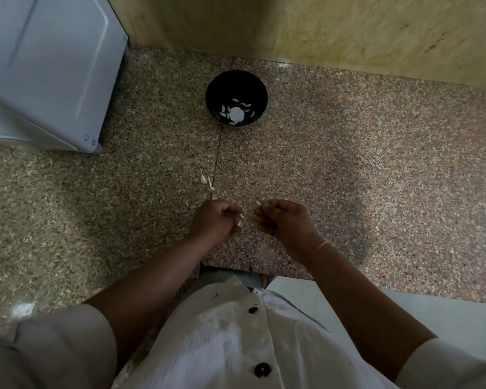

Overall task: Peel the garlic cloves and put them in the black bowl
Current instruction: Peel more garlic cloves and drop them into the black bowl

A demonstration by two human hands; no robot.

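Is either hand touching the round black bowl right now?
Apart. The head view shows a wide stretch of speckled granite counter between the round black bowl and both the left hand and the right hand.

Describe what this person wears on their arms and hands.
The left hand and right hand are bare, with no gloves. A thin pinkish band circles the right wrist. The left sleeve and right sleeve are white and end near the elbows, part of a white shirt with black buttons.
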